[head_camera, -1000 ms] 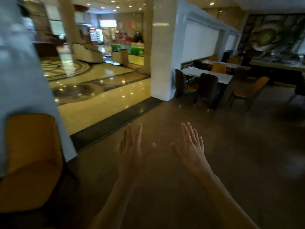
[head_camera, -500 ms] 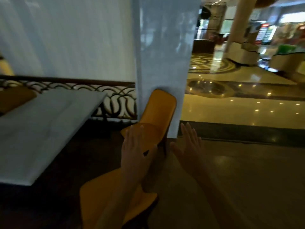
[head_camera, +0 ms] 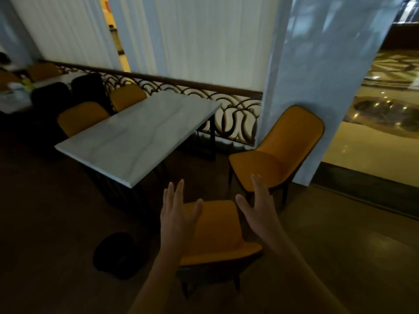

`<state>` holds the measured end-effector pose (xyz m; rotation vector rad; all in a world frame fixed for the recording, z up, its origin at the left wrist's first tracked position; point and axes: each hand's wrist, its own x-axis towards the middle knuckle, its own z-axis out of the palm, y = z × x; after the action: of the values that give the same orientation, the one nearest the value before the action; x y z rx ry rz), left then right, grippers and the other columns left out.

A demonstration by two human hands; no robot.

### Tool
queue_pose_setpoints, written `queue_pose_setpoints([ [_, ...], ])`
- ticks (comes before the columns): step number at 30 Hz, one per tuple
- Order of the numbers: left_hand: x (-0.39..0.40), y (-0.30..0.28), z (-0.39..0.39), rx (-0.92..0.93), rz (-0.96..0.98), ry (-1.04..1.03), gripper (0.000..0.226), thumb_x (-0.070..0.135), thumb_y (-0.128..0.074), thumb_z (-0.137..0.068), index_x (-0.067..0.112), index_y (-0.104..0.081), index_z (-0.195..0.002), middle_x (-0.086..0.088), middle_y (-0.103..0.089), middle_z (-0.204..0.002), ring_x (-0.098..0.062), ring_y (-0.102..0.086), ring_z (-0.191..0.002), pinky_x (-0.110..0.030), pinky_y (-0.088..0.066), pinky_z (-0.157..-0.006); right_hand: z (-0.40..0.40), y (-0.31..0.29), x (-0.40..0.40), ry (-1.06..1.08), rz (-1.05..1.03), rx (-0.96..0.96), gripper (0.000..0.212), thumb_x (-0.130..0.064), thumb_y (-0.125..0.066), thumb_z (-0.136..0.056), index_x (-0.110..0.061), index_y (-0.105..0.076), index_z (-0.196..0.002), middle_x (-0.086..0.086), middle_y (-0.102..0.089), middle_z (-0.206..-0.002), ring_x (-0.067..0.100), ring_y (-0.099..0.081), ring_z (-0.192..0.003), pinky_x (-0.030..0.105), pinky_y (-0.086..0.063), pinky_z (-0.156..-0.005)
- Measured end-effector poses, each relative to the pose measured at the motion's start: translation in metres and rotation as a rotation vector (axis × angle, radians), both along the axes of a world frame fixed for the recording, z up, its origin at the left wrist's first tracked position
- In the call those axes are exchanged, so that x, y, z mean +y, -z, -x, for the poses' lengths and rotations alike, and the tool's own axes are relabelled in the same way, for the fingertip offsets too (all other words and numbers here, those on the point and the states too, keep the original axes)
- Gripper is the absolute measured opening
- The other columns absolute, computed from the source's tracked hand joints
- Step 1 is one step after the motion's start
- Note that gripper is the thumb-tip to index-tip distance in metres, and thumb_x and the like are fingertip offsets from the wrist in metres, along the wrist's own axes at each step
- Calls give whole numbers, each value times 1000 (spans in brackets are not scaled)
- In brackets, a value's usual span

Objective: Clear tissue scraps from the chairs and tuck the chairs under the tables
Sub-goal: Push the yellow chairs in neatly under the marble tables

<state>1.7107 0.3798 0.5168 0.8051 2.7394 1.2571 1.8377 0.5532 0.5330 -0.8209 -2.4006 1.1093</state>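
Observation:
A white marble table (head_camera: pixel 140 137) stands in the middle of the view. Just below my hands is an orange chair (head_camera: pixel 217 236), pulled away from the table's near end. A second orange chair (head_camera: pixel 278 152) stands apart at the right, its back against a white pillar (head_camera: pixel 317 64). My left hand (head_camera: pixel 178 214) and my right hand (head_camera: pixel 258 206) hover open above the near chair, fingers spread, holding nothing. No tissue scrap shows on either seat.
Two more orange chairs (head_camera: pixel 82 117) sit tucked at the table's left side, with black chairs (head_camera: pixel 88 87) behind. A dark round object (head_camera: pixel 115 254) lies on the floor at lower left. A scrolled railing (head_camera: pixel 204 94) and curtains back the table. Polished lobby floor lies to the right.
The view has swung left from the open hall to this table and its chairs. Both hands stayed raised and open in front of me.

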Motion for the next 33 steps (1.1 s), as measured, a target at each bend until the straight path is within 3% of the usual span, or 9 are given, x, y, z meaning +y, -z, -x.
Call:
queue_pose_setpoints([
  [3, -27, 41, 2, -263, -46, -109, 81, 64, -49, -88, 32, -19, -156, -3, -10, -167, -28, -15, -152, -53, -32, -112, -6, 30, -12, 103, 323, -24, 76, -49, -52, -96, -28, -11, -157, -1, -7, -166, 24, -12, -152, 50, -20, -120],
  [7, -54, 89, -8, -504, -13, -245, 87, 63, -52, -87, 23, -18, -157, -8, -13, -165, -34, -25, -147, -55, -34, -111, -18, 85, -22, 371, 479, -179, 81, -44, -60, -93, -17, -17, -156, 12, -4, -166, 34, -15, -150, 52, -26, -117],
  [13, -59, 122, -17, -703, -28, -481, 91, 49, -67, -89, 17, -16, -157, -13, -12, -163, -46, -34, -138, -62, -40, -104, -23, 126, -34, 705, 1021, -152, 101, -38, -72, -87, -27, 0, -157, 10, -14, -164, 40, -26, -145, 62, -34, -110],
  [15, -58, 125, -18, -801, -71, -555, 94, 42, -70, -89, 18, -12, -158, -15, -10, -163, -47, -33, -138, -59, -40, -103, -21, 135, -38, 763, 1214, -60, 86, -30, -72, -89, -29, -17, -155, 17, -32, -153, 43, -40, -135, 63, -41, -104],
  [18, -58, 130, -22, -885, -128, -572, 96, 40, -67, -92, 19, -1, -159, -15, -16, -164, -46, -31, -141, -55, -39, -100, -16, 146, -44, 762, 1457, 54, 39, -24, -67, -93, -13, -52, -128, 24, -51, -131, 45, -53, -117, 64, -42, -102],
  [22, -57, 136, -19, -1074, -258, -715, 106, 45, -75, -84, 20, -5, -159, -17, -34, -155, -45, -46, -131, -57, -47, -100, -12, 152, -46, 761, 1460, 40, 33, -26, -66, -93, -4, -55, -114, 24, -57, -111, 43, -60, -103, 66, -46, -95],
  [24, -56, 142, -17, -1223, -397, -756, 96, 43, -80, -80, 20, -25, -155, -20, -54, -134, -43, -61, -111, -56, -58, -79, -8, 152, -45, 774, 1460, 42, 33, -26, -69, -91, -4, -55, -111, 23, -59, -109, 43, -60, -100, 65, -48, -93],
  [26, -54, 148, -16, -1325, -515, -764, 79, 37, -80, -82, 15, -40, -147, -23, -58, -126, -43, -65, -100, -49, -59, -63, -6, 149, -43, 787, 1478, 53, 25, -23, -69, -90, -8, -56, -105, 22, -59, -112, 45, -57, -106, 66, -46, -96],
  [33, -44, 151, -9, -1383, -655, -822, 62, 32, -82, -81, 29, -50, -134, -14, -61, -123, -44, -63, -102, -63, -57, -74, -2, 144, -41, 795, 1426, 72, 28, -13, -64, -95, -12, -52, -120, 19, -57, -111, 46, -55, -108, 66, -45, -98],
])
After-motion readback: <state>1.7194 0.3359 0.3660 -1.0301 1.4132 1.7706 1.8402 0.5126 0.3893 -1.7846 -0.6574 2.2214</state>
